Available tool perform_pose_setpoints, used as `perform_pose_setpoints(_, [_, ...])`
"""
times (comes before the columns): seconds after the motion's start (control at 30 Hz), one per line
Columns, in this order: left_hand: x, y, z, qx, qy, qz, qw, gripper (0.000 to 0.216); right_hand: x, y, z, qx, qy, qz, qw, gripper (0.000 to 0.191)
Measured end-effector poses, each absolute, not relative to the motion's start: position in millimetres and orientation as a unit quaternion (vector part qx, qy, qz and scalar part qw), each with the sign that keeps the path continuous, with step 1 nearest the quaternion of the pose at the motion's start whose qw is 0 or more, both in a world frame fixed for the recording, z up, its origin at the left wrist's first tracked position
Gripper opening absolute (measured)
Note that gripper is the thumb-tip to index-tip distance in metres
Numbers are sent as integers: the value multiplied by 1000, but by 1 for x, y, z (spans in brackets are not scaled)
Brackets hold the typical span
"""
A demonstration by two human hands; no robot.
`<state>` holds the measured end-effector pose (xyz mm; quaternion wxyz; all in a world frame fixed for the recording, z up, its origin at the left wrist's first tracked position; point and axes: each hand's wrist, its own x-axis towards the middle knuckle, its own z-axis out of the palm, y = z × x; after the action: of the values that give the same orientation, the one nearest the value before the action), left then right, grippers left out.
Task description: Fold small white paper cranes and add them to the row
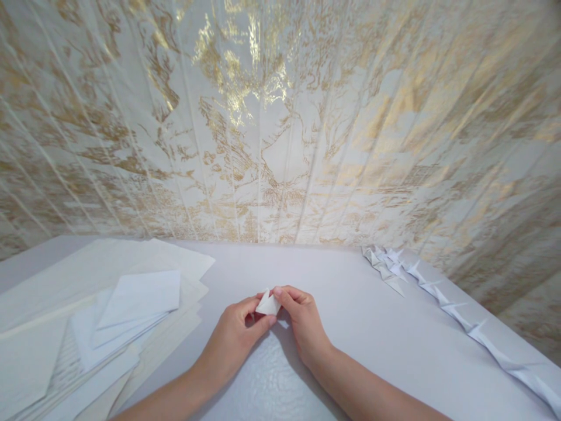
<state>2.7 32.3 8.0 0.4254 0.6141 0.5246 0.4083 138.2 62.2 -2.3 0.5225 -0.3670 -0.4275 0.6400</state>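
Between my two hands, just above the middle of the table, is a small folded piece of white paper point(268, 305) with a pointed top. My left hand point(239, 327) pinches its left and lower side between thumb and fingers. From the right, my right hand point(304, 316) grips the upper right edge, its thumb on the near face. The fingers behind the paper are partly hidden.
Stacked sheets of white and cream paper point(144, 298) spread over the left of the table point(333, 280). Along the right edge runs a row of folded white paper pieces point(456, 316), with a small cluster point(385, 266) at the back. A gold-patterned curtain point(263, 146) hangs behind.
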Motion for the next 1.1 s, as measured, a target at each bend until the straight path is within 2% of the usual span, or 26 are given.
perform_pose_setpoints(0.37, [4,35,-7,607,525,413,430,11,138,63,-3,-367,-425,634,532,35])
perform_pose_setpoints(0.63, [-3,35,4,617,522,443,388,38,140,65,-7,-390,-429,625,523,35])
perform_pose_setpoints(0.9, [-1,33,6,631,509,427,401,40,141,67,-6,-374,-427,631,529,40])
perform_pose_setpoints(1.1, [-1,33,-1,606,511,424,438,24,141,66,-5,-374,-457,613,525,38])
